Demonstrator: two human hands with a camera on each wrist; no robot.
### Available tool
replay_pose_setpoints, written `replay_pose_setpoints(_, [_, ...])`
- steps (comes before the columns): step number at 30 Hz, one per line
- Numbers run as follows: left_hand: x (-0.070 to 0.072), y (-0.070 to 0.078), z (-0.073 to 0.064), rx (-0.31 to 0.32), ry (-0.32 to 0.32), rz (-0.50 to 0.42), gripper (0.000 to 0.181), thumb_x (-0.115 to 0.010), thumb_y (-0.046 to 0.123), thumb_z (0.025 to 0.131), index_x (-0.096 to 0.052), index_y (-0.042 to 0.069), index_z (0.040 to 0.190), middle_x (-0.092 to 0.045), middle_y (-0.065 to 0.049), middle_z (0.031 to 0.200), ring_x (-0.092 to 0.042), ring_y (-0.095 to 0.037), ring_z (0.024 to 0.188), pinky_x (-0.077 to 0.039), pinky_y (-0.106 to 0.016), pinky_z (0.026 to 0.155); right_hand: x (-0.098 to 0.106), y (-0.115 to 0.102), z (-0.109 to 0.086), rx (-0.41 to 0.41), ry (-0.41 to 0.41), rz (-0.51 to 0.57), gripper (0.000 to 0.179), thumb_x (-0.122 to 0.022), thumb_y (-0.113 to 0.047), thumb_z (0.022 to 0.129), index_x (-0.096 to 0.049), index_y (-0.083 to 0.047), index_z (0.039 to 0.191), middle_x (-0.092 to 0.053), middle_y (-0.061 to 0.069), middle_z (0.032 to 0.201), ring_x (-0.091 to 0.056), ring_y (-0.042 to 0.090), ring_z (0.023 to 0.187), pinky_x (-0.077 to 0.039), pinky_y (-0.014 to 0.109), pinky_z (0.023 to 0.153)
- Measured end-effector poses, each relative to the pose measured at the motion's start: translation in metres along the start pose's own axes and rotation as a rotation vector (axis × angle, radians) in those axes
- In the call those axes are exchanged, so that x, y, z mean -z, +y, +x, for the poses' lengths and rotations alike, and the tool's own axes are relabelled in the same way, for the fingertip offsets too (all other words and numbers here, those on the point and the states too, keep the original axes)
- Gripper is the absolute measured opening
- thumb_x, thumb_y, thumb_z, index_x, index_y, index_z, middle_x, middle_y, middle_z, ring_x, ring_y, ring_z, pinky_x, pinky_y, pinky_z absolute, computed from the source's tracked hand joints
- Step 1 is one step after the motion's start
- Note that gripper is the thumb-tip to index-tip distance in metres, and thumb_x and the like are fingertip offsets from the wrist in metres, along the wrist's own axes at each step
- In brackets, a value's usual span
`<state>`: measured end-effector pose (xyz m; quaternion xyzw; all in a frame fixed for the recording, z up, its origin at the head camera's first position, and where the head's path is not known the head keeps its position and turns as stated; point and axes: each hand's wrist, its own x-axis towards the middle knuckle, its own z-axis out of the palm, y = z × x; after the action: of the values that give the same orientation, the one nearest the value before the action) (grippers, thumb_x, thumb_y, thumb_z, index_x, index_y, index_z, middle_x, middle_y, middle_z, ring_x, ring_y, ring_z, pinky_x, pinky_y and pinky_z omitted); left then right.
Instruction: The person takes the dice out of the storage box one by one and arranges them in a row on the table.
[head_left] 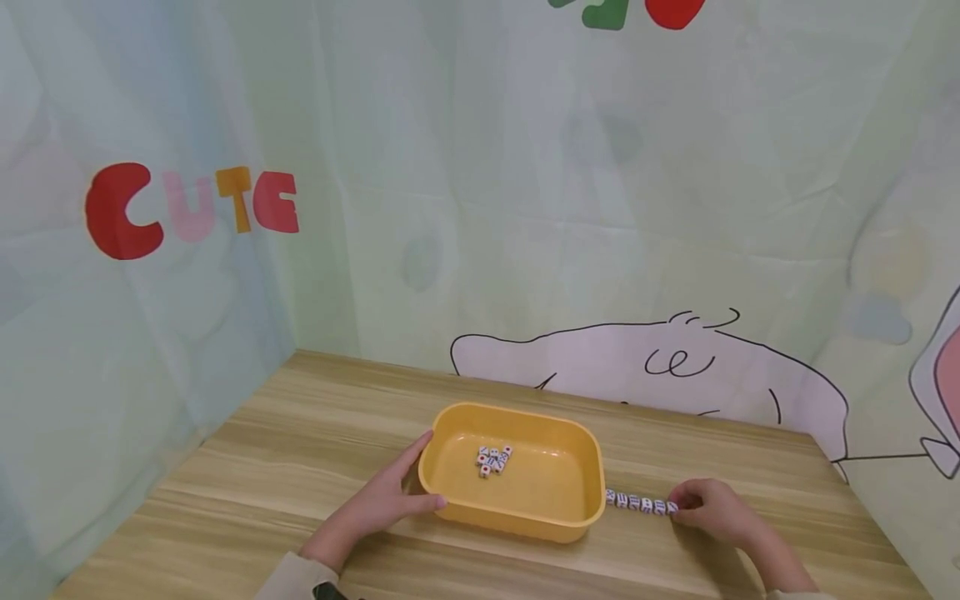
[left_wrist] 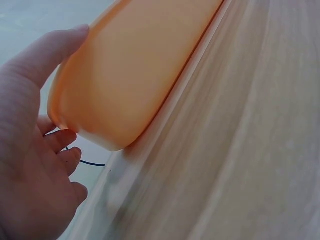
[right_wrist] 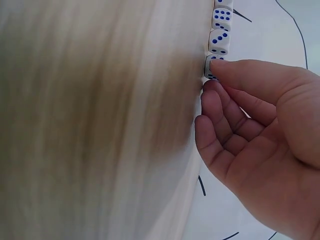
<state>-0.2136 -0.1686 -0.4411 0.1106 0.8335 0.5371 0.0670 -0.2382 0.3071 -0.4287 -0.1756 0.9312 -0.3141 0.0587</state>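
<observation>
A yellow plastic basin (head_left: pixel 525 521) stands on the wooden table, with several white dice (head_left: pixel 492 460) clustered loosely inside its left half. My left hand (head_left: pixel 378 496) grips the basin's left end, thumb on the near rim and fingers around the corner. To the right of the basin, a straight row of dice (head_left: pixel 634 502) runs from its wall toward my right hand (head_left: pixel 716 508). That hand pinches the end die (right_wrist: pixel 208 70) between thumb and fingertips. In the right wrist view, blue pips show on the neighbouring die (right_wrist: pixel 220 41).
The wood-grain table (head_left: pixel 300 433) meets a printed cloth backdrop (head_left: pixel 465 167) at its back and left sides. A white cartoon figure (head_left: pixel 600 358) is printed on the cloth behind the basin.
</observation>
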Motion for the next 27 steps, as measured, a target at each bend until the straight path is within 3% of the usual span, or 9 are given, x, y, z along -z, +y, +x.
replay_pose_setpoints(9, [0.0, 0.0, 0.001, -0.006, -0.002, 0.002, 0.1, -0.081, 0.033, 0.077, -0.021, 0.013, 0.155, -0.021, -0.015, 0.159, -0.013, -0.039, 0.146, -0.01, -0.062, 0.114, 0.0, 0.001, 0.0, 0.016, -0.007, 0.02, 0.014, -0.073, -0.007, 0.078, -0.068, 0.001, 0.088, -0.063, 0.002, 0.081, -0.051, -0.001, 0.07, -0.046, 0.021, 0.063])
replay_pose_setpoints(14, [0.0, -0.001, 0.0, -0.011, 0.0, 0.008, 0.1, -0.081, 0.033, 0.077, -0.02, 0.013, 0.155, -0.021, -0.016, 0.159, -0.013, -0.039, 0.146, -0.01, -0.063, 0.114, 0.006, -0.002, -0.001, 0.019, 0.033, -0.011, 0.018, -0.073, -0.006, 0.077, -0.068, 0.004, 0.091, -0.066, 0.003, 0.081, -0.053, -0.002, 0.071, -0.048, 0.021, 0.063])
replay_pose_setpoints(20, [0.0, -0.002, 0.0, -0.025, 0.006, 0.005, 0.101, -0.082, 0.032, 0.077, -0.021, 0.011, 0.154, -0.021, -0.017, 0.158, -0.014, -0.039, 0.145, -0.01, -0.062, 0.115, 0.017, -0.02, 0.0, 0.038, 0.065, -0.033, 0.023, -0.072, -0.007, 0.081, -0.067, 0.007, 0.098, -0.067, 0.005, 0.085, -0.057, 0.002, 0.075, -0.051, 0.022, 0.064])
replay_pose_setpoints(27, [0.001, 0.0, -0.002, -0.031, 0.01, 0.016, 0.1, -0.081, 0.032, 0.077, -0.021, 0.012, 0.154, -0.021, -0.017, 0.158, -0.014, -0.04, 0.145, -0.011, -0.062, 0.115, 0.019, -0.052, 0.011, 0.005, 0.08, -0.044, 0.026, -0.073, -0.014, 0.084, -0.068, 0.001, 0.105, -0.066, 0.001, 0.088, -0.059, 0.009, 0.081, -0.052, 0.023, 0.067])
